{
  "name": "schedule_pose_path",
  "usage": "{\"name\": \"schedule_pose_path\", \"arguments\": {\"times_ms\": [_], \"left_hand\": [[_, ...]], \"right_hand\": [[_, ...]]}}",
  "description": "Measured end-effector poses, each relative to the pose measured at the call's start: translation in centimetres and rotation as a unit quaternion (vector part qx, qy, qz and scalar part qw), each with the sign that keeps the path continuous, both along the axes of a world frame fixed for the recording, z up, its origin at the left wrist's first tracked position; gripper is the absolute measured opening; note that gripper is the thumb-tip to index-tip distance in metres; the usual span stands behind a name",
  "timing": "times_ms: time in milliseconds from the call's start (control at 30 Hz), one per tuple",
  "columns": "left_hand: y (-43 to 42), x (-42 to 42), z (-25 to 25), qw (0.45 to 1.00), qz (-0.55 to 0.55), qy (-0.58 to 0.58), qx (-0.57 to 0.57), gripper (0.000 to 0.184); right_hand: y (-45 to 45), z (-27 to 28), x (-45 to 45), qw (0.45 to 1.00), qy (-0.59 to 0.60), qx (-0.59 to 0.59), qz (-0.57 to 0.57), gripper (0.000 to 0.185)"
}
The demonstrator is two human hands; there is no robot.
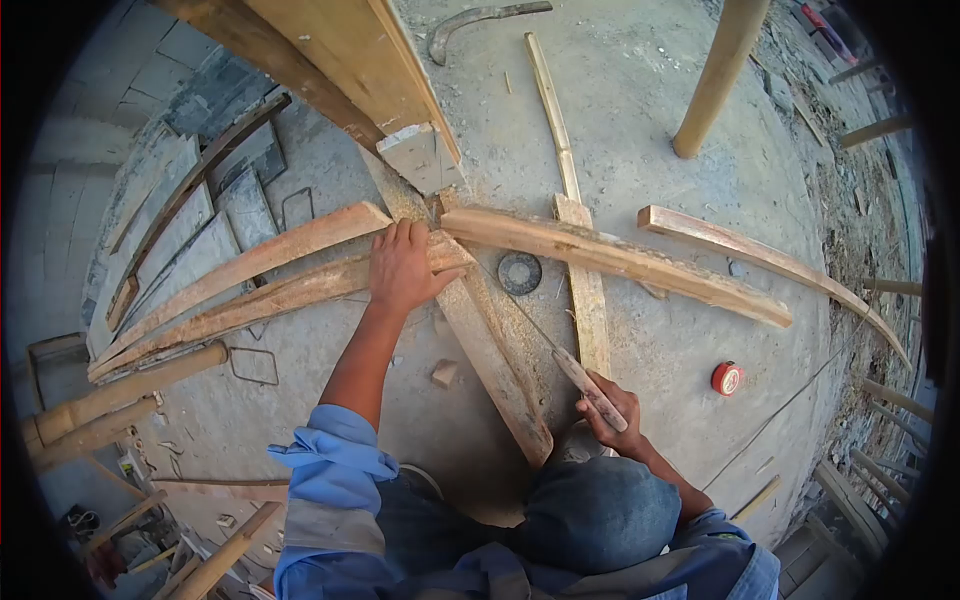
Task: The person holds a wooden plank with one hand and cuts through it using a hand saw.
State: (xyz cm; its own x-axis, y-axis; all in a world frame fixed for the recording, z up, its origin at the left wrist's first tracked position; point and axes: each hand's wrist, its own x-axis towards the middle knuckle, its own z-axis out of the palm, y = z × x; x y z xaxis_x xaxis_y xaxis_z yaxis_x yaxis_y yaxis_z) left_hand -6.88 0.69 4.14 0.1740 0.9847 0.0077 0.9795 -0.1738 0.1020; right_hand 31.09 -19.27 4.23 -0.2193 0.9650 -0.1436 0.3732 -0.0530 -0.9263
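My left hand (403, 268) rests on the end of a long wooden beam (300, 290), its fingers spread over the wood and its thumb out to the right. My right hand (612, 415) is wrapped round the handle of a long thin saw (590, 388). The narrow blade runs up and left to the beam's end near my left hand. Beneath lies a slanting board (500, 370) with sawdust on it. Another beam (620, 255) extends to the right from the same spot, across an upright plank (588, 310).
A thick timber post (330, 60) stands at the upper left, a round pole (722, 75) at the upper right. A black ring (519, 272), a red tape measure (728, 378), a wood block (447, 373) and a curved beam (780, 262) lie on the concrete floor.
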Motion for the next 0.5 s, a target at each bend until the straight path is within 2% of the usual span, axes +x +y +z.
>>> {"name": "schedule_pose_path", "arguments": {"times_ms": [100, 133, 233, 367, 400, 500], "left_hand": [[0.0, 0.2, 0.3, 1.0, 0.0, -0.018, 0.005, 0.081], [0.0, 0.3, 0.4, 1.0, 0.004, -0.014, 0.001, 0.08], [0.0, 0.4, 0.7, 1.0, 0.009, -0.016, -0.005, 0.08], [-0.1, 0.7, 0.6, 1.0, 0.014, -0.01, 0.017, 0.078], [-0.3, 0.5, 0.5, 1.0, 0.019, -0.011, 0.012, 0.078], [-0.4, 0.7, 0.5, 1.0, 0.028, -0.005, -0.008, 0.078]], "right_hand": [[1.4, -2.8, -0.6, 0.996, 0.046, 0.06, -0.047, 0.051], [0.9, -3.5, -0.6, 0.988, 0.103, -0.061, -0.096, 0.05], [0.3, -4.1, -0.1, 0.933, 0.229, -0.224, -0.162, 0.051], [0.8, -3.5, 0.2, 0.919, 0.289, -0.193, -0.185, 0.058], [1.2, -1.9, 0.6, 0.935, 0.24, -0.186, -0.186, 0.065], [1.0, -2.7, 3.0, 0.941, 0.285, -0.17, -0.069, 0.073]]}}
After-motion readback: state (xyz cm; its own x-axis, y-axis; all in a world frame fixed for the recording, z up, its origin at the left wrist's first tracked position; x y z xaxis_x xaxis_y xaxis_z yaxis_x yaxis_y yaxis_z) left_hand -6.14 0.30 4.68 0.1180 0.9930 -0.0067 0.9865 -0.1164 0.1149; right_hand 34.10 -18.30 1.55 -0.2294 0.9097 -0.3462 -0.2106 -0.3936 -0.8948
